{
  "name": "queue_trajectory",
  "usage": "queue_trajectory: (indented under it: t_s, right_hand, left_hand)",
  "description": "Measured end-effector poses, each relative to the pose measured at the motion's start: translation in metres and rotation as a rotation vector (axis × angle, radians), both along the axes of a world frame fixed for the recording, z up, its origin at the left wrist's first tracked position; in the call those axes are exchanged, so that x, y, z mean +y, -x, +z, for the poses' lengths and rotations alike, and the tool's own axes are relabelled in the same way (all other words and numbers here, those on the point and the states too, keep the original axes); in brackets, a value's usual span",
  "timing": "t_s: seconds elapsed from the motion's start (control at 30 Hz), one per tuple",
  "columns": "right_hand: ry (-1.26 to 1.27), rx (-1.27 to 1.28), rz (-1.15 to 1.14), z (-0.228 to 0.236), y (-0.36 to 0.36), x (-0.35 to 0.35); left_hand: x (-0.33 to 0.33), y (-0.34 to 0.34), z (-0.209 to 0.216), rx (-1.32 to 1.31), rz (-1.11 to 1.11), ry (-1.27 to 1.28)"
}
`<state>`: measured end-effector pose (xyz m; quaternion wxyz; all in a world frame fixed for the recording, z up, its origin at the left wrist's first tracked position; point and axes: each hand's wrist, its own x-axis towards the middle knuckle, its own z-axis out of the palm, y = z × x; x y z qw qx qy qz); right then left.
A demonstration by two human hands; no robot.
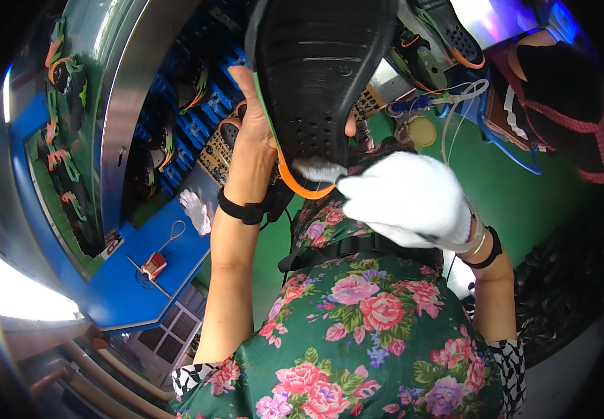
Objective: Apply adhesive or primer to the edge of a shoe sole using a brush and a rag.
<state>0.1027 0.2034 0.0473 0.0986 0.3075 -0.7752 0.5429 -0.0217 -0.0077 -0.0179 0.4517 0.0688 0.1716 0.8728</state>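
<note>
Up in front of me, my left hand (251, 129), bare, grips a black shoe sole (319, 77) by its sides. The sole has small holes at its near end and an orange and green rim. A white glove covers my right hand (406, 199), which is closed around a small brush; most of the handle is hidden in the fingers. The brush's greyish bristles (318, 169) are at the sole's near end, just inside the orange rim. Whether they press on it I cannot tell.
Shoe parts with orange and green edges (57, 157) lie along the conveyor at left. A pale glove (196, 211) rests by a blue table (120, 293). At right are a round yellowish pot (422, 131), a clear hose (448, 129) and a dark pile (567, 258).
</note>
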Motion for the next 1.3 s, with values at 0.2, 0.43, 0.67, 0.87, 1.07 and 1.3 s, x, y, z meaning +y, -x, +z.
queue_trajectory:
  t_s: [0.2, 0.43, 0.67, 0.87, 1.07, 1.3]
  right_hand:
    - [0.239, -0.188, 0.252, -0.005, 0.005, -0.006]
    - [0.006, -0.095, 0.268, -0.018, 0.006, -0.012]
    - [0.194, -0.256, 0.215, -0.008, 0.016, -0.002]
    - [0.511, -0.581, -0.229, -0.002, 0.017, 0.002]
    - [0.22, -0.172, -0.291, -0.008, 0.032, 0.008]
    - [0.092, 0.013, -0.27, 0.005, 0.026, 0.006]
  left_hand:
    - [-0.015, 0.0, -0.005, 0.014, -0.119, 0.129]
    - [-0.019, 0.002, 0.005, -0.093, -0.22, 0.5]
    - [-0.009, 0.007, -0.004, -0.3, -0.296, 0.404]
    - [-0.024, -0.023, -0.019, -0.672, 0.148, 0.308]
    - [-0.022, -0.055, -0.051, -0.299, 0.242, 0.356]
    - [-0.037, -0.062, -0.028, 0.052, 0.118, 0.636]
